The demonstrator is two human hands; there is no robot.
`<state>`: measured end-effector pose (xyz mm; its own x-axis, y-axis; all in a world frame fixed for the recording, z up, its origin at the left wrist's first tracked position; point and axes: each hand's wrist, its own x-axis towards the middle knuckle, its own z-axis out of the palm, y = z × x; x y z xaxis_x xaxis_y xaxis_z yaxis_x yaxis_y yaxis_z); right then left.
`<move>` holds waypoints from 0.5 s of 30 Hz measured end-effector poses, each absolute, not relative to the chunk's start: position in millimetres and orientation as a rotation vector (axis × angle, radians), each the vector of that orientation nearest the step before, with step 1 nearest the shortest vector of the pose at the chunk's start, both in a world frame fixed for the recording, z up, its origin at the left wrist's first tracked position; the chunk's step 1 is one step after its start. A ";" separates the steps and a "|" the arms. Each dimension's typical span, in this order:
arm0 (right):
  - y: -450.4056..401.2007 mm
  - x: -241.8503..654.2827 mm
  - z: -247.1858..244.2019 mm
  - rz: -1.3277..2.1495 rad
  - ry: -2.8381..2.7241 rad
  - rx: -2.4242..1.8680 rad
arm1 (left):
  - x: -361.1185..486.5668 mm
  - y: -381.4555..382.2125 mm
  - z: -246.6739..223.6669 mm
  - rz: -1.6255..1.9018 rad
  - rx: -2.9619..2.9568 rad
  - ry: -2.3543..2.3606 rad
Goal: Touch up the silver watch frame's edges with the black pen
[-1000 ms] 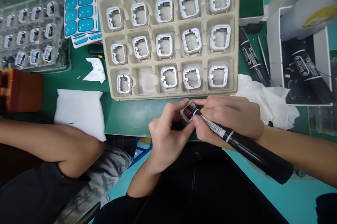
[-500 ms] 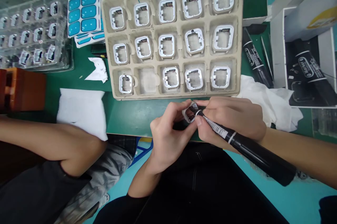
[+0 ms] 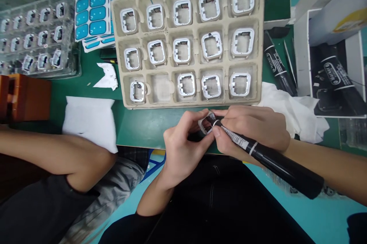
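My left hand [image 3: 183,144] pinches a small silver-white square frame [image 3: 203,126] just over the table's front edge. Closed round a black marker pen [image 3: 275,160] is my right hand [image 3: 252,127], whose fingertips also meet the frame. The pen's tip end points into the frame; the exact tip is hidden. Behind both hands lies a beige moulded tray [image 3: 189,102] with similar frames in its compartments. One front-row compartment [image 3: 161,88], second from the left, holds no frame.
A co-worker's arm [image 3: 57,152] rests at the left by a white cloth [image 3: 88,119]. Clear trays [image 3: 37,37], blue sheets [image 3: 91,3] and an orange block [image 3: 28,96] lie beyond. Crumpled tissue [image 3: 298,110], markers [image 3: 279,64] and a white box [image 3: 305,52] sit at the right.
Little differs. The marker's back end has shifted very slightly to the right, and the view has moved a touch. Both hands keep their holds.
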<state>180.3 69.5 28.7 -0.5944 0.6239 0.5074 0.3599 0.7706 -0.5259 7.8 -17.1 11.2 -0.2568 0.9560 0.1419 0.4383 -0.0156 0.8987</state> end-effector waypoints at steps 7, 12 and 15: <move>70.0 184.6 27.2 0.560 -2.257 -0.857 | 7.1 -13.8 13.9 1.261 1.388 1.681; 81.9 199.1 29.3 0.798 -2.427 -0.818 | 2.0 -10.6 15.5 1.271 1.149 1.461; 83.5 198.6 32.9 0.784 -2.407 -0.889 | -1.5 -9.6 14.7 1.291 1.072 1.364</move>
